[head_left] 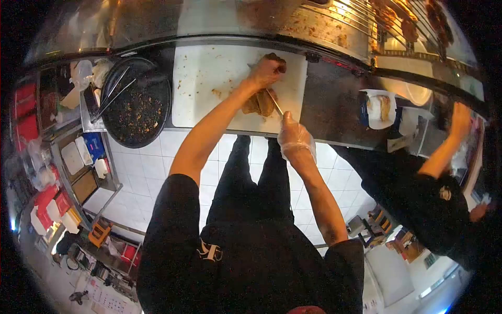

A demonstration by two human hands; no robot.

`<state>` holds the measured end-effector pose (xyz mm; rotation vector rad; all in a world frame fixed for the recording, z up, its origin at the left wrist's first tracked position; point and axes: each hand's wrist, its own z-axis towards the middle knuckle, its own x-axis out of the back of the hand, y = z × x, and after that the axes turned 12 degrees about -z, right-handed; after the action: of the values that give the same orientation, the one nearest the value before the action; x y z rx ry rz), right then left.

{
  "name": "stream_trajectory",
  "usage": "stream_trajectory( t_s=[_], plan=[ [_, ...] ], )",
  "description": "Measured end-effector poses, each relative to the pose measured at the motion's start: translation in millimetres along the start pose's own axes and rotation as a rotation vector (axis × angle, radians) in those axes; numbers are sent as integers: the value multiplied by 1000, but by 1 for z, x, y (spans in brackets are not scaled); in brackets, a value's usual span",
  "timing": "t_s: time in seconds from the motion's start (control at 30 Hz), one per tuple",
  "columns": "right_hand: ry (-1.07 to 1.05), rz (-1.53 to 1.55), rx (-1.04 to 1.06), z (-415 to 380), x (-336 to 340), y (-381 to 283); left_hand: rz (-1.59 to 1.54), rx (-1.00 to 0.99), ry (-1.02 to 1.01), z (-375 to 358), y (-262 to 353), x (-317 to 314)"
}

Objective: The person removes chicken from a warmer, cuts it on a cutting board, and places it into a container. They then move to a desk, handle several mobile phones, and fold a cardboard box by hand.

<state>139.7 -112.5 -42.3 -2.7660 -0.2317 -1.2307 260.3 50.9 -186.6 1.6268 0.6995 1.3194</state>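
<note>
My right hand [297, 140], in a clear plastic glove, is closed round the handle of a knife [275, 102]. The blade slants up and left across the white cutting board [198, 107], passing beneath my left hand [265, 74]. Fingers of that left hand are curled on a dark brown piece of roast meat [275, 58], which they partly cover. Below it, close to the blade, a larger brown chunk of cooked meat [256, 105] lies on the board. Crumbs are scattered over the board's left half.
A round black tray [123, 123] with crumbs and metal tongs [112, 94] stands left of the board. Roasted meats hang by a lit rack [361, 26] at upper right. A lined container [380, 109] sits rightward, near a co-worker's arm [447, 144].
</note>
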Motion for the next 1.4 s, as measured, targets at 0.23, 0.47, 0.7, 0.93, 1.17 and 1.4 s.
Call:
stream_trajectory(
  t_s=[0.23, 0.47, 0.7, 0.93, 1.17, 1.4],
  plan=[
    [-98, -37, -2, 42, -38, 3, 98, 58, 92, -4, -14, -5],
    [-104, 172, -92, 8, 2, 0, 9, -30, 82, 0, -8, 5],
    [-98, -15, -54, 29, -66, -25, 124, 20, -6, -16, -14, 3],
    [-12, 86, 60, 13, 16, -31, 196, -31, 139, -1, -41, 19],
    [-174, 138, -107, 0, -16, -82, 9, -135, 103, -33, -42, 41],
    [25, -63, 95, 37, -56, -60, 235, -100, 164, -37, -45, 51]
  ],
)
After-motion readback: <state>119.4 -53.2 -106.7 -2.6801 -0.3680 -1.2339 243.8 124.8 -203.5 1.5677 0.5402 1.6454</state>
